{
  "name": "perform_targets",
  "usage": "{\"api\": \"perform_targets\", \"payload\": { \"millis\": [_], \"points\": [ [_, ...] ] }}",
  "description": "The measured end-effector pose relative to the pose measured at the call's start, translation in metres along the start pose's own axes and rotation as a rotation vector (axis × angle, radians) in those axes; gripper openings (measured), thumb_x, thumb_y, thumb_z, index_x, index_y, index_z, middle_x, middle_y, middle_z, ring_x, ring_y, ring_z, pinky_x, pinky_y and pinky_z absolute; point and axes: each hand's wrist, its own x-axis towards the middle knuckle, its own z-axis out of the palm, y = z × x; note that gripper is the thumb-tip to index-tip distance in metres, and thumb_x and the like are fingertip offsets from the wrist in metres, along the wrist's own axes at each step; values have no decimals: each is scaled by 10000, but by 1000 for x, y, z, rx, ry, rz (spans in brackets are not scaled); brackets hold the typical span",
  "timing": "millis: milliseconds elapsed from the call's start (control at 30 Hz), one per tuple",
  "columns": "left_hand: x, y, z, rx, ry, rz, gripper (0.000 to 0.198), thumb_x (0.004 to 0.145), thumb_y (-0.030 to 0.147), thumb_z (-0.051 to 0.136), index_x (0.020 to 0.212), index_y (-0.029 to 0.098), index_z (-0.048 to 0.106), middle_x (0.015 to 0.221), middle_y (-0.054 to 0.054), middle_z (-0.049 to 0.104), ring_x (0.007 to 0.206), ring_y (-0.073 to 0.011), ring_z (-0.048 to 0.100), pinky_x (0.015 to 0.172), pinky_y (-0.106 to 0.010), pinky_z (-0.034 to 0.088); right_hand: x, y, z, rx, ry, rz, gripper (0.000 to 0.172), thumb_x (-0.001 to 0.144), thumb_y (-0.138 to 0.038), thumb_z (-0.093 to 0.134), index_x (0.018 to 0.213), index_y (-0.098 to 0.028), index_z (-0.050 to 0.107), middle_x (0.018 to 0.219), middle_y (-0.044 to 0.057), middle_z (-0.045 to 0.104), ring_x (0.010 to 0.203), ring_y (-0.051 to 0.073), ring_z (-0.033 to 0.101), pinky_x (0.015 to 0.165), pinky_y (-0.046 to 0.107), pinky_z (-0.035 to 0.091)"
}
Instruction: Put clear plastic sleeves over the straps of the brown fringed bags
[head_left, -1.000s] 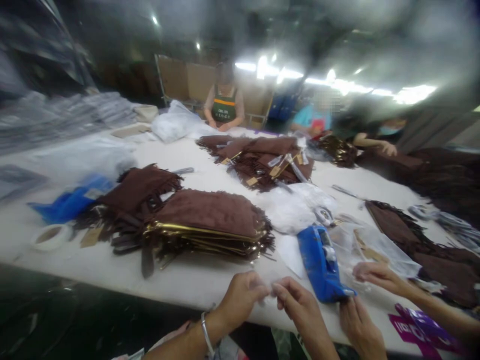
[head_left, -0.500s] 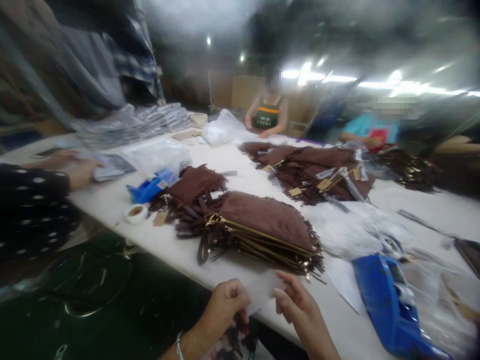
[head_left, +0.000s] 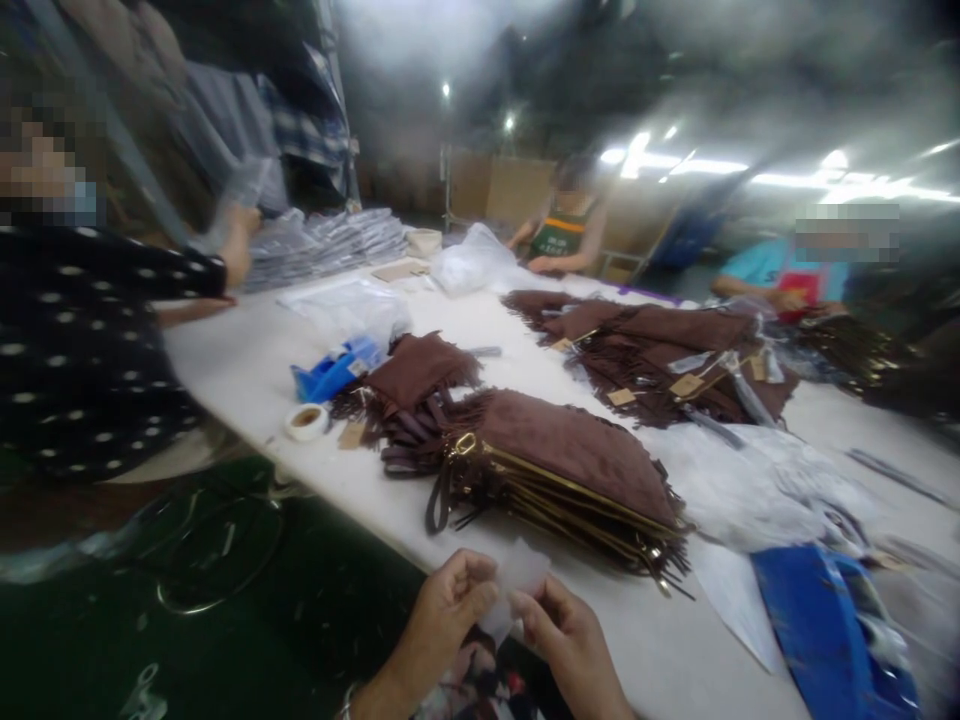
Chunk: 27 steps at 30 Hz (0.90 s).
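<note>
A small translucent whitish sheet (head_left: 523, 568), thin like plastic film or tissue, is held low at the table's near edge. Thumb and fingers of my left hand (head_left: 450, 615) pinch its left side. My right hand (head_left: 566, 640) is closed at its lower right edge, thumb against the fingers. Just beyond my hands lies a stack of brown suede-like fringed pouches (head_left: 570, 450) with gold zippers and wrist straps. More brown fringed pieces (head_left: 420, 370) lie behind its left end.
A blue tape dispenser (head_left: 817, 620) stands at right beside crumpled clear plastic (head_left: 750, 480). Another blue dispenser (head_left: 337, 370) and a tape roll (head_left: 306, 422) are at left. Tagged brown pouches (head_left: 660, 350) lie across the table. A person in dotted sleeves (head_left: 82, 330) stands left; two people sit opposite.
My right hand has moved left and closed on the sheet. The view has shifted left, and the person at left now reaches toward the stacked grey packets.
</note>
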Motion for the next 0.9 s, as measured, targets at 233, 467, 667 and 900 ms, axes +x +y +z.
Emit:
{"api": "perform_targets", "payload": {
  "millis": [233, 467, 667, 900],
  "points": [
    [16, -5, -15, -40, 29, 7, 307, 733, 378, 763, 770, 135, 579, 678, 4, 588, 621, -121, 518, 595, -226, 379, 6, -2, 19, -246, -20, -26, 303, 828, -424, 584, 662, -188, 492, 604, -50, 440, 595, 116, 421, 549, 219, 317],
    [15, 5, -32, 66, 109, 36, 301, 782, 405, 703, 708, 138, 583, 643, 20, 534, 620, -120, 460, 595, -226, 355, 24, -17, 16, -213, 5, -45, 221, 836, -403, 577, 837, -185, 610, 659, -22, 585, 567, 126, 526, 522, 211, 386],
    [20, 45, -57, 397, 209, 109, 298, 865, 426, 588, 740, 159, 635, 659, 15, 545, 655, -143, 474, 615, -225, 360, 56, -39, 27, -249, 273, -179, 472, 884, -481, 516, 1221, -161, 599, 543, -28, 580, 509, 142, 550, 549, 227, 440],
    [53, 85, -65, 566, 37, 306, 245, 908, 337, 533, 776, 183, 670, 1153, -74, 611, 1091, -234, 538, 956, -306, 377, 87, -53, 59, 42, 259, -152, 572, 860, -566, 522, 1237, -137, 549, 718, 22, 659, 391, 102, 493, 394, 226, 388]
  ]
}}
